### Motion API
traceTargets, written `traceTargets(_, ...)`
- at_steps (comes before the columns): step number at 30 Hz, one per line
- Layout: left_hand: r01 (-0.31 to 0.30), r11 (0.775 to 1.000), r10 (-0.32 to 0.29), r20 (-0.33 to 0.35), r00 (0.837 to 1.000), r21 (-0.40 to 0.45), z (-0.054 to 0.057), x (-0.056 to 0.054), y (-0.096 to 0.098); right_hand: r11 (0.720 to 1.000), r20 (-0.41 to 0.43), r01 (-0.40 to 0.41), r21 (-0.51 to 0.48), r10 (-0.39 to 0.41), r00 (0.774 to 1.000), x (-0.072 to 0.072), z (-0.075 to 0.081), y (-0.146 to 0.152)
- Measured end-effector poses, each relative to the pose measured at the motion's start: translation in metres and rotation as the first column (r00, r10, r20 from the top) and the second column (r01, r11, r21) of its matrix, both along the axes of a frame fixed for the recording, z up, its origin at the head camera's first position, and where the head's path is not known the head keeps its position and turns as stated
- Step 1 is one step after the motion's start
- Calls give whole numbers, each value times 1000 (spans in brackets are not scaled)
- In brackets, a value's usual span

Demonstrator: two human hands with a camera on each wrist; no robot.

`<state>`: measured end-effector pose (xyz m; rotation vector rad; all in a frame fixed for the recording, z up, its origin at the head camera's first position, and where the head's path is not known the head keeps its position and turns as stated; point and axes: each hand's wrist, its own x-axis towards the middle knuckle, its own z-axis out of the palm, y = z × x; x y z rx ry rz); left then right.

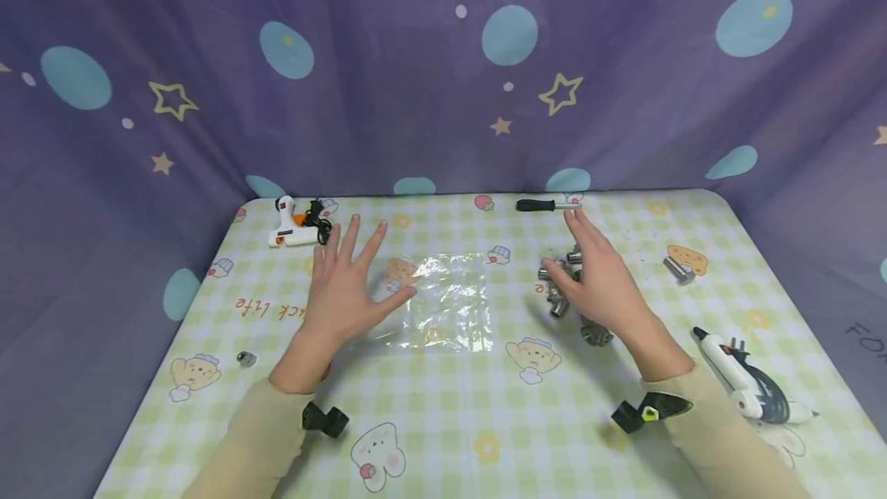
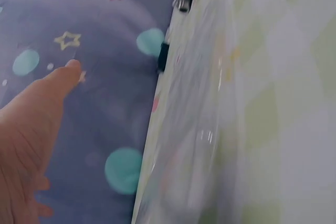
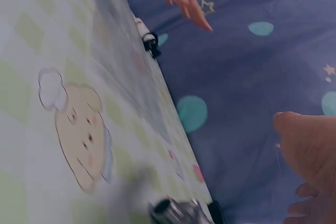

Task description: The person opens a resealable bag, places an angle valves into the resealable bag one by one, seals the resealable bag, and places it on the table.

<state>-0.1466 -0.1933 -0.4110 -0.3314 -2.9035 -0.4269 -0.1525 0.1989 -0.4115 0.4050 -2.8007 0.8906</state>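
Fingers spread and palm down, my left hand point(image 1: 343, 291) hovers over the left side of a clear plastic bag point(image 1: 450, 306), which lies flat mid-table. My right hand point(image 1: 603, 283) is held above a cluster of shiny metal fittings point(image 1: 558, 306), its fingers straight and its thumb apart. Part of the cluster is hidden beneath that hand. Neither hand holds anything. In the left wrist view my left hand point(image 2: 31, 129) shows its thumb over the bag point(image 2: 194, 114). The right wrist view has one metal fitting point(image 3: 176, 211) at its lower edge, below my right hand point(image 3: 310, 150).
A white glue gun point(image 1: 294, 236) with a black cord lies back left. Along the back edge is a black-handled screwdriver point(image 1: 536, 205). A metal cylinder point(image 1: 677, 271) and a white corded tool point(image 1: 728, 364) lie right. A small metal piece point(image 1: 246, 359) sits left. A purple curtain point(image 1: 388, 98) hangs behind.
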Motion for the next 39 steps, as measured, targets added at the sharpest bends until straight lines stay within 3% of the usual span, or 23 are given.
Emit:
traceTargets(10, 174, 984, -174, -4, 985, 40, -11, -6, 52, 995, 6, -97, -2, 97, 995, -2, -18, -36)
traceTargets(21, 305, 952, -306, 40, 951, 29, -39, -10, 86, 981, -36, -186, 50, 187, 982, 0, -37, -66)
traceTargets(30, 323, 946, -314, 157, 936, -32, -54, -11, 97, 965, -6, -229, 128, 232, 973, 1, -52, -80)
traceTargets(39, 317, 941, -291, 198, 936, -116, -60, -15, 99, 953, -43, -230, 195, 243, 969, -3, -56, -84)
